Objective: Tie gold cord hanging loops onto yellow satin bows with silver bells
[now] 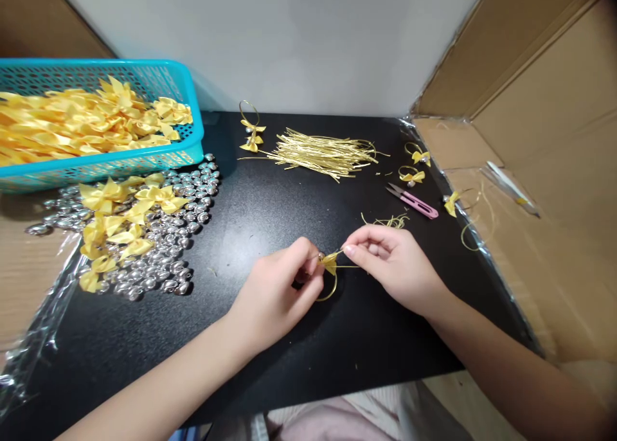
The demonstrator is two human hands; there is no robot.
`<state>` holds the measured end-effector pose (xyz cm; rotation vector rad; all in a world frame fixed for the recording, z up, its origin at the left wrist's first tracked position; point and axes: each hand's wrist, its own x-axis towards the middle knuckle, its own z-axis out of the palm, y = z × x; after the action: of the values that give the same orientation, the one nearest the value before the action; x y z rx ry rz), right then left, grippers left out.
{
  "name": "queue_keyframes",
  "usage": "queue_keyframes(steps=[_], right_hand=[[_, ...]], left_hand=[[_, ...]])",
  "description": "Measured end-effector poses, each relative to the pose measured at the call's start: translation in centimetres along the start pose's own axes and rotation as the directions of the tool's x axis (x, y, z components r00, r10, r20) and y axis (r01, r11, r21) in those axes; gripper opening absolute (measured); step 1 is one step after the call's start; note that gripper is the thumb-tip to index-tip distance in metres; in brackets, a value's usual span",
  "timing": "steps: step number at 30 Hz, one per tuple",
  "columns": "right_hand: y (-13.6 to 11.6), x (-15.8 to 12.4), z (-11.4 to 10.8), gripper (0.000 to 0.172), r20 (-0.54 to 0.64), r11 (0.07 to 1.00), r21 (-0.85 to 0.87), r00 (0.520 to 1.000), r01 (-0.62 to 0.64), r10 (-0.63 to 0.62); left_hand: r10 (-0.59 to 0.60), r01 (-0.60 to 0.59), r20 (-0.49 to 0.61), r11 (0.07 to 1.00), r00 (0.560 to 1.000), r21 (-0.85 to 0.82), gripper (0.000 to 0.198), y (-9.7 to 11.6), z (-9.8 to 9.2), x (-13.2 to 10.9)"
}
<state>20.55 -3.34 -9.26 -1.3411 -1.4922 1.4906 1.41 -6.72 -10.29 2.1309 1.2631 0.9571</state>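
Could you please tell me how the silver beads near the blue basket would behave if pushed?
The silver beads would probably roll, being rounded and loose on the black tabletop. Their shiny surfaces may feel slippery. Those under yellow bows might move less freely.

The bare left forearm [164,377] reaches up from the lower left corner, its wrist nearly straight, and the left hand [274,290] is curled with thumb and index finger drawn together in a pinching grip. The bare right forearm [501,364] slants in from the lower right, the right hand [398,264] pointing leftward, thumb and index tips pinched, its other fingers folded behind, near the left fingertips but apart.
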Motion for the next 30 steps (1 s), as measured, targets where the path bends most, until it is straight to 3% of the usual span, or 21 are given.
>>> queue_keyframes(steps=[4, 9, 17, 22, 25, 28, 30], right_hand=[[-0.4, -0.3, 0.3, 0.013, 0.086, 0.993, 0.096, 0.994, -0.072, 0.064], [0.0, -1.1, 1.2, 0.010, 0.188, 0.979, 0.148, 0.976, -0.140, 0.111], [0.8, -2.3, 1.8, 0.005, 0.173, 0.983, 0.184, 0.983, 0.026, -0.058], [0.6, -3.0, 2.1, 0.017, 0.337, 0.990, 0.132, 0.937, 0.047, -0.089], [0.7, -2.9, 2.4, 0.031, 0.421, 0.986, 0.127, 0.906, -0.113, 0.050], [1.2, -2.2, 2.4, 0.035, 0.449, 0.906, 0.189, 0.854, -0.378, 0.262], [1.4, -1.6, 2.2, 0.035, 0.455, 0.857, 0.236, 0.831, -0.458, 0.319]], left_hand=[[-0.135, 0.131, -0.059, 0.989, 0.989, -0.069, 0.018, -0.1, 0.2, 0.1], [-0.308, 0.280, -0.059, 0.918, 0.950, -0.280, 0.009, -0.5, 0.4, 0.1], [-0.518, 0.396, -0.028, 0.686, 0.855, -0.610, 0.014, -1.1, 0.6, 0.8], [-0.576, 0.384, -0.031, 0.583, 0.817, -0.716, 0.018, -0.8, 0.5, 1.2], [-0.626, 0.392, 0.011, 0.475, 0.780, -0.788, 0.022, -0.8, 0.2, 1.4], [-0.663, 0.395, 0.066, 0.360, 0.746, -0.845, 0.027, -1.0, 0.0, 1.4], [-0.663, 0.395, 0.098, 0.314, 0.742, -0.863, 0.029, -1.2, -0.1, 1.4]])
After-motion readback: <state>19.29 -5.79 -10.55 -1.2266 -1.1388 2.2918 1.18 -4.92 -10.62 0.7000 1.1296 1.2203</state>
